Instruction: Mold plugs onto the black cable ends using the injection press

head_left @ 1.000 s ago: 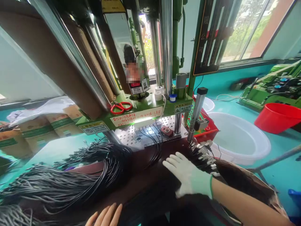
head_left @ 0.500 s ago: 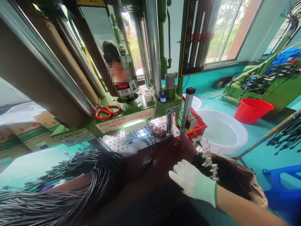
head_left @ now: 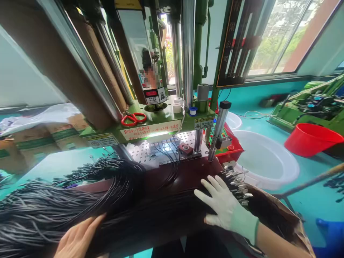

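My right hand (head_left: pixel 221 206), in a white glove with a bare thumb tip, spreads its fingers over the right end of a long layer of black cables (head_left: pixel 161 215). Beside it lie silvery connectors (head_left: pixel 238 182) on cable ends. At the lower left my bare left hand (head_left: pixel 80 234) stretches its fingers over the cables, next to a thick looped bundle of cables (head_left: pixel 118 186). Whether either palm presses on the cables cannot be seen. Several cables run from a lit mould (head_left: pixel 163 146) on the press's perforated plate (head_left: pixel 138 152) to the dark red table (head_left: pixel 188 175).
Red-handled scissors (head_left: pixel 133 119) and a blue-rimmed spool (head_left: pixel 192 111) lie on the green press (head_left: pixel 172 118). Right of it stand a red control box (head_left: pixel 233 147), a large white tub (head_left: pixel 294 170) and a red bucket (head_left: pixel 313 139). Brown paper (head_left: pixel 303 233) lines the right side.
My left hand has come into view at the lower left. The right hand's fingers have spread apart. A layer of cables now stretches across the table front. The view has turned left.
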### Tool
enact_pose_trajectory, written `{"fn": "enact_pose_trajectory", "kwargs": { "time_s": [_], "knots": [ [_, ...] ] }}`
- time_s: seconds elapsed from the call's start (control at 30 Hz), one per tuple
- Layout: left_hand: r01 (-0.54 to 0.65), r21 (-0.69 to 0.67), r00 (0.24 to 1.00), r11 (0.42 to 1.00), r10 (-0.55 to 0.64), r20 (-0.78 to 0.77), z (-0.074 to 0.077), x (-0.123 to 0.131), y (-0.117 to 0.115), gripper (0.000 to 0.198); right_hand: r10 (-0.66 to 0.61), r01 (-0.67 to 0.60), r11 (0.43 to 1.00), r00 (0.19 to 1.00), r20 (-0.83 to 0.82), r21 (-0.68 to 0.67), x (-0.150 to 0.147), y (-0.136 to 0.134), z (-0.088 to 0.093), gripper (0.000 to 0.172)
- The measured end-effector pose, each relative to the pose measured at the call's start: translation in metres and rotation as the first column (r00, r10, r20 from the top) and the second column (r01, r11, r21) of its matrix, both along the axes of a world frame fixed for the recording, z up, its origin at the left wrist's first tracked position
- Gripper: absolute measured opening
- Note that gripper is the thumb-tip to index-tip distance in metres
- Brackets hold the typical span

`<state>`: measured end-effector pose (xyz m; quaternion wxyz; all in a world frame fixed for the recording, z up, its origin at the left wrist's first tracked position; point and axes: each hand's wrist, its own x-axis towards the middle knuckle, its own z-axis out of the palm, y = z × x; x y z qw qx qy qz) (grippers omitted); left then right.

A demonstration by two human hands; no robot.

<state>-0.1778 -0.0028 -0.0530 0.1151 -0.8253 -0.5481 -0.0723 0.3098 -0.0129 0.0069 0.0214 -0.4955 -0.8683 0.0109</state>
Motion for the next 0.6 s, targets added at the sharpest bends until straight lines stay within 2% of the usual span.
{"fn": "enact_pose_trajectory", "kwargs": {
  "time_s": [0.1, 0.2, 0.27, 0.33, 0.4, 0.47, 0.53, 0.6],
  "knots": [
    [-0.039, 0.049, 0.999, 0.998, 0.04, -0.018, 0.009, 0.016, -0.008, 0.072, 0.018, -0.02, 0.998, 0.999, -0.034, -0.058, 0.002, 0.004, 0.0, 0.076],
    [-0.053, 0.164, 0.998, 0.985, 0.055, -0.007, 0.025, 0.049, -0.018, 0.059, 0.036, -0.047, 0.99, 0.996, -0.087, -0.132, 0.003, 0.013, 0.017, 0.074],
    [0.04, 0.169, 0.998, 0.985, -0.049, 0.047, 0.042, 0.077, -0.022, 0.055, 0.076, -0.101, 0.983, 0.985, -0.155, -0.155, 0.001, 0.024, 0.034, 0.056],
    [0.154, 0.064, 0.975, 0.986, -0.162, 0.154, 0.063, 0.11, -0.018, 0.06, 0.114, -0.147, 0.982, 0.962, -0.248, -0.119, -0.004, 0.042, 0.048, 0.035],
    [0.24, -0.092, 0.919, 0.966, -0.196, 0.342, 0.081, 0.147, -0.001, 0.061, 0.095, -0.109, 0.994, 0.942, -0.322, -0.026, -0.016, 0.072, 0.055, 0.029],
    [0.312, -0.21, 0.827, 0.927, -0.156, 0.54, 0.09, 0.182, 0.029, 0.057, -0.007, 0.031, 0.998, 0.937, -0.349, 0.063, -0.034, 0.111, 0.056, 0.029],
    [0.334, -0.235, 0.709, 0.913, -0.08, 0.701, 0.086, 0.21, 0.066, 0.048, -0.16, 0.206, 0.973, 0.924, -0.347, 0.1, -0.056, 0.152, 0.053, 0.028],
    [0.246, -0.19, 0.61, 0.951, 0.001, 0.792, 0.073, 0.228, 0.099, 0.037, -0.251, 0.303, 0.946, 0.909, -0.334, 0.114, -0.078, 0.19, 0.051, 0.025]
  ]
}}
